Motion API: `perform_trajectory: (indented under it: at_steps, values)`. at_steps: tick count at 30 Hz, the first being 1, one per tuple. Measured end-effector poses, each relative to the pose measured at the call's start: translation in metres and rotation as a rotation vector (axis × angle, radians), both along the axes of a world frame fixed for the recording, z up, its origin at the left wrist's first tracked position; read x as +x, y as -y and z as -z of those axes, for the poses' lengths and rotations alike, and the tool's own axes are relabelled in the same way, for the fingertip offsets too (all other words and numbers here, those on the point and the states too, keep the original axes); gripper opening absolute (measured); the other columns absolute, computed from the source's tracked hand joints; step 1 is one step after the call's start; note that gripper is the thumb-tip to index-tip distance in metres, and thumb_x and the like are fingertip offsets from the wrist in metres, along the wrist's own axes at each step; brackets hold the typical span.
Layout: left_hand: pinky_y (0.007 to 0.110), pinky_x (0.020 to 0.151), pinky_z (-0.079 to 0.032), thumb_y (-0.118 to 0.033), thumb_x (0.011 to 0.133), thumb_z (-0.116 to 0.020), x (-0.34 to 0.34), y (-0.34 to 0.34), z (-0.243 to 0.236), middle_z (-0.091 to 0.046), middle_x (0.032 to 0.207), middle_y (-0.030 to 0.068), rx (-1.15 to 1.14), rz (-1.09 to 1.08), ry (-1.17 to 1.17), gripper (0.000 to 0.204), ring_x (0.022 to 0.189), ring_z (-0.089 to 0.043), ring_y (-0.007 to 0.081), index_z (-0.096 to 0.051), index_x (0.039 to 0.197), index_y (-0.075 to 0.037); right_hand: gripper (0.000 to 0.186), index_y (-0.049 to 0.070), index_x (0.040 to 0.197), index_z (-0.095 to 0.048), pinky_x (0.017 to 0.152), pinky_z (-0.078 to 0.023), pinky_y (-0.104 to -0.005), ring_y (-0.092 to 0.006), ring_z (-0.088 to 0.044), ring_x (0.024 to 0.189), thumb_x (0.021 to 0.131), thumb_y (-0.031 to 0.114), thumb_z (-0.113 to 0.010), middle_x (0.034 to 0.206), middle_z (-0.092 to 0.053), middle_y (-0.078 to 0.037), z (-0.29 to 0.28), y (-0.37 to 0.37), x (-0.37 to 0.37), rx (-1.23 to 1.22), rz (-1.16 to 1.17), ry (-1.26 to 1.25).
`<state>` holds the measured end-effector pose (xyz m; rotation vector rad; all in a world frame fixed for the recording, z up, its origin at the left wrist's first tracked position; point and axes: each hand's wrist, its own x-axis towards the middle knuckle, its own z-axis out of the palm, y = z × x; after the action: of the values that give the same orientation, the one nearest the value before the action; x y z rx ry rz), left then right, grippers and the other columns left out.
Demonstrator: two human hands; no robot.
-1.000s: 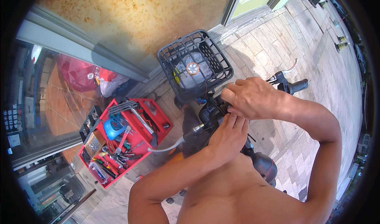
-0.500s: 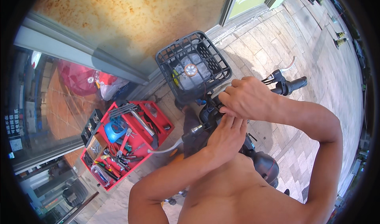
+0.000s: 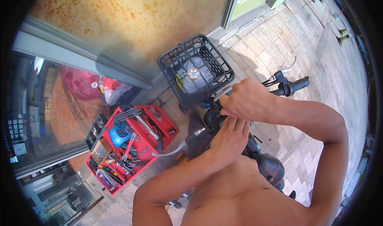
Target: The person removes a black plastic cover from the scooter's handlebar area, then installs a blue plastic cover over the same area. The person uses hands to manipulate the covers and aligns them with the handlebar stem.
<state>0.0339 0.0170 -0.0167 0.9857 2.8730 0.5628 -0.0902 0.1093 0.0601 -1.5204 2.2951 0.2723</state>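
Both hands meet over the middle of a bike's handlebar, in front of my chest. My right hand [image 3: 248, 100] is closed in a fist, with its thumb side toward the left hand; what it grips is hidden. Just below it, my left hand [image 3: 231, 137] has its fingers pressed together, their tips under the right fist; anything they hold is out of sight. The black right handlebar grip [image 3: 298, 86] with its silver brake lever [image 3: 291, 65] sticks out beyond my right wrist. Left of my left hand is the other brake lever [image 3: 171, 151].
A black basket [image 3: 196, 63] on the bike's front holds a clear plastic bag. To the left, a red toolbox [image 3: 169, 131] lies open, full of pliers, wrenches and screwdrivers. A glass door and a rust-stained panel [image 3: 139, 22] stand close by. Paving [image 3: 279, 42] stretches right.
The view has shifted slightly, so basket and toolbox sit a little lower and further right. The right hand has turned slightly, its fingers curled tighter; the left hand stays in place.
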Motion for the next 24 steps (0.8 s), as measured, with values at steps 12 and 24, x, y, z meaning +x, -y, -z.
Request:
perform_trajectory:
  at_steps: [12, 24]
  values:
    - [0.041, 0.103, -0.035, -0.014, 0.078, -0.056, 0.001, 0.000, -0.001, -0.045, 0.124, 0.0242, 0.045, -0.021, -0.030, 0.055, 0.120, -0.041, 0.0375, -0.046, 0.125, 0.013, 0.023, 0.007, 0.079, -0.058, 0.057, -0.050, -0.0326, -0.0225, -0.065, 0.073, 0.084, 0.030, -0.060, 0.068, -0.064, -0.007, 0.009, -0.008, -0.001, -0.173, -0.030, -0.073]
    - [0.041, 0.106, -0.034, -0.014, 0.079, -0.054, 0.002, 0.000, -0.003, -0.045, 0.126, 0.0256, 0.028, -0.008, 0.016, 0.056, 0.122, -0.041, 0.0387, -0.044, 0.126, 0.014, 0.031, 0.006, 0.078, -0.056, 0.057, -0.050, -0.0343, -0.0233, -0.063, 0.067, 0.084, 0.036, -0.061, 0.060, -0.059, -0.003, 0.008, -0.003, 0.002, -0.055, -0.115, -0.112]
